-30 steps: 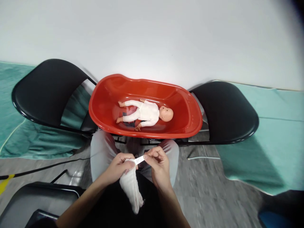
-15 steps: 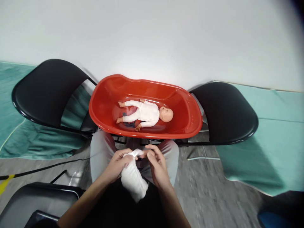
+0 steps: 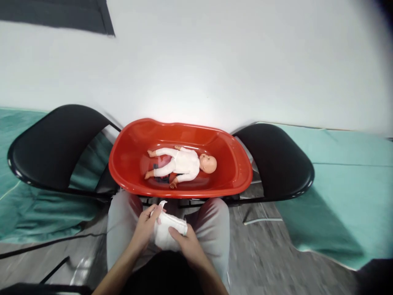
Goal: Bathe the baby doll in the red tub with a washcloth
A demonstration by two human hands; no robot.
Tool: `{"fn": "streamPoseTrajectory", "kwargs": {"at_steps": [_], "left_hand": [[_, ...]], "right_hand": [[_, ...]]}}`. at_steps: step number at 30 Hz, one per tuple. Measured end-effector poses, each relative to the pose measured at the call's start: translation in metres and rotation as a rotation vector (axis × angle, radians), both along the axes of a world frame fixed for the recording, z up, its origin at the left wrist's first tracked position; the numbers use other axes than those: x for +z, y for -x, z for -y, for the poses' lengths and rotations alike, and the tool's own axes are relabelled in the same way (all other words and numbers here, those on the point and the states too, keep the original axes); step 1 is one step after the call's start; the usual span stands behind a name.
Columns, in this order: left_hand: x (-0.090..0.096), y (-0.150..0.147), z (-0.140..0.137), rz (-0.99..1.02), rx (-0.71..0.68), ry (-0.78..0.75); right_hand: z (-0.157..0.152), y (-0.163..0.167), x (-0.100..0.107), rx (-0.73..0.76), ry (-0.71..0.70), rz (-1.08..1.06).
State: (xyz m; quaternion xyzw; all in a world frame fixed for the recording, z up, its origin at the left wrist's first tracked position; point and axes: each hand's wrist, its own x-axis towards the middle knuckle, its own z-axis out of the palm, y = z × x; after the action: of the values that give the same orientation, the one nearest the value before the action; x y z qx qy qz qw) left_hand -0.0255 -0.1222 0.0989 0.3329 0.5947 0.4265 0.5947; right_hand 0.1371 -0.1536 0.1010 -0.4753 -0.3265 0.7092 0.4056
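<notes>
A small folded white diaper (image 3: 166,234) is held between my two hands above my lap, with a thin tab sticking up at its upper left. My left hand (image 3: 146,226) pinches its left end beside that tab. Around the right end, my right hand (image 3: 188,243) is closed with the thumb lying on top; its other fingers are hidden beneath. Just beyond my knees, a baby doll (image 3: 186,163) in a white suit lies on its back in a red baby tub (image 3: 181,193), head to the right.
Black folding chairs stand at either side, one on the left (image 3: 52,147) and one on the right (image 3: 276,162); the tub sits between their backrests. Green sheets (image 3: 346,192) lie beyond them. A white wall (image 3: 199,61) rises behind, and a black cable (image 3: 55,242) crosses the floor at left.
My right hand has left the tab area and now grips the diaper's right side. The diaper has turned from hanging down to lying more crosswise. The view has tilted upward.
</notes>
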Motion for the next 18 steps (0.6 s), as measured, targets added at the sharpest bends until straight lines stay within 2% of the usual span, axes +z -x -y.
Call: {"fn": "streamPoseTrajectory", "kwargs": {"at_steps": [3, 6, 9, 11, 12, 14, 18], "left_hand": [[-0.006, -0.001, -0.010, -0.077, -0.003, -0.098], [-0.014, -0.002, -0.026, -0.291, 0.010, -0.371], [-0.022, -0.010, -0.048, -0.425, -0.005, -0.554], [-0.025, -0.020, -0.064, -0.449, -0.046, -0.605], [-0.026, -0.027, -0.071, -0.453, -0.076, -0.615], [-0.029, -0.043, -0.085, -0.458, -0.158, -0.607], [-0.045, -0.072, -0.109, -0.494, -0.363, -0.567]], "right_hand": [[-0.015, -0.023, -0.001, -0.095, 0.028, 0.057], [-0.047, -0.072, 0.011, -0.232, -0.020, 0.149], [-0.101, -0.131, 0.028, -0.481, -0.213, 0.326], [-0.146, -0.164, 0.035, -0.641, -0.424, 0.589], [-0.168, -0.177, 0.035, -0.657, -0.502, 0.750], [-0.210, -0.195, 0.028, -0.539, -0.529, 1.004], [-0.269, -0.203, -0.011, -0.171, -0.291, 1.206]]}}
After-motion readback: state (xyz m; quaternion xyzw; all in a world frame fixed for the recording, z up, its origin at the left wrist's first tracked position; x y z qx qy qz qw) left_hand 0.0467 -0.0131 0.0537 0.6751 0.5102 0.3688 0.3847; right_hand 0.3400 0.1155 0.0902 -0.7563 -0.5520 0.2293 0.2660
